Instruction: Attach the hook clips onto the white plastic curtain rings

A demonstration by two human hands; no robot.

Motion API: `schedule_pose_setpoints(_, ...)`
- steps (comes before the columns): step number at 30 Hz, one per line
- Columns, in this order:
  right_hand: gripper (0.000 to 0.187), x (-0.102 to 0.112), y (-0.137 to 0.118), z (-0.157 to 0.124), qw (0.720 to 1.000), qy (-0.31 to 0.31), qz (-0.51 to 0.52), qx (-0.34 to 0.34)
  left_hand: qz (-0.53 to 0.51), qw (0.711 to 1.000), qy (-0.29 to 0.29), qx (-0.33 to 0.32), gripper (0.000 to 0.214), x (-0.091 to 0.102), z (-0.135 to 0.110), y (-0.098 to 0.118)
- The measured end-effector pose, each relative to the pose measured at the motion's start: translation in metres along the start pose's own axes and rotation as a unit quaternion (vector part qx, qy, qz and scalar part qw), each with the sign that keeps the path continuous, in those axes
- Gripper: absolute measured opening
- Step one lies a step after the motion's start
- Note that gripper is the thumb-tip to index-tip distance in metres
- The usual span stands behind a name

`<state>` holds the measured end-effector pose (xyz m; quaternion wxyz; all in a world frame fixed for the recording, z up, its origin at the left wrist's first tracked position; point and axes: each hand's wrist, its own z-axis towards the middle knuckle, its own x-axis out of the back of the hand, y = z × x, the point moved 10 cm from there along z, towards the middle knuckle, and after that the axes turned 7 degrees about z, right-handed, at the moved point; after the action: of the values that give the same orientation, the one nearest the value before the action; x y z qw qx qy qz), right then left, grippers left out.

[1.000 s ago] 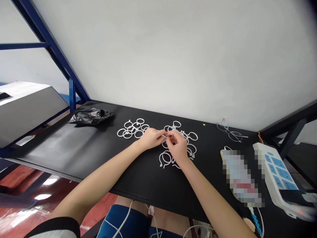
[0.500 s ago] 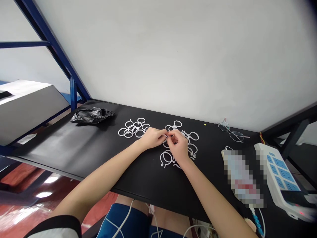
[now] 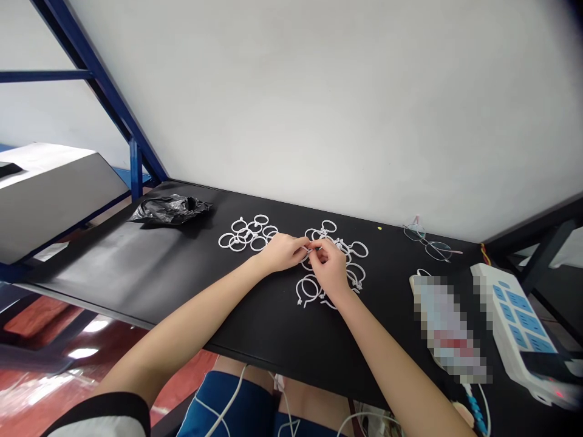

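My left hand (image 3: 283,252) and my right hand (image 3: 328,261) meet fingertip to fingertip over the black table, both pinching a white plastic ring (image 3: 306,249). Most of that ring is hidden by the fingers. Under and around my right hand lie several loose white rings (image 3: 359,249), some with open ends and small clasps, such as the open ring (image 3: 298,290) nearer to me. Left of my left hand rests a group of several white rings (image 3: 226,240) that look closed into circles.
A crumpled black plastic bag (image 3: 170,209) lies at the table's far left. To the right are eyeglasses (image 3: 437,250), a blurred-out phone-like object (image 3: 449,328) with a cable, and a white power strip (image 3: 514,315) with blue sockets. A pale wall (image 3: 319,109) stands behind the black table (image 3: 182,267).
Both hands stay pinched together at the ring, with only slight finger movement. The whole view has shifted slightly; the ring groups look unchanged.
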<state>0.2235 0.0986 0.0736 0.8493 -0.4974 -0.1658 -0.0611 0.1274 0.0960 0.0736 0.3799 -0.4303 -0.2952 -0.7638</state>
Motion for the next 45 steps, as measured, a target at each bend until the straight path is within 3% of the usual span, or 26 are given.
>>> schedule_pose_setpoints(45,0.011,-0.0025,0.0018,0.0006,1.000,-0.014,-0.012,-0.001,-0.002,0.999,-0.039,0.015,0.016,-0.0060,0.0009,-0.0028)
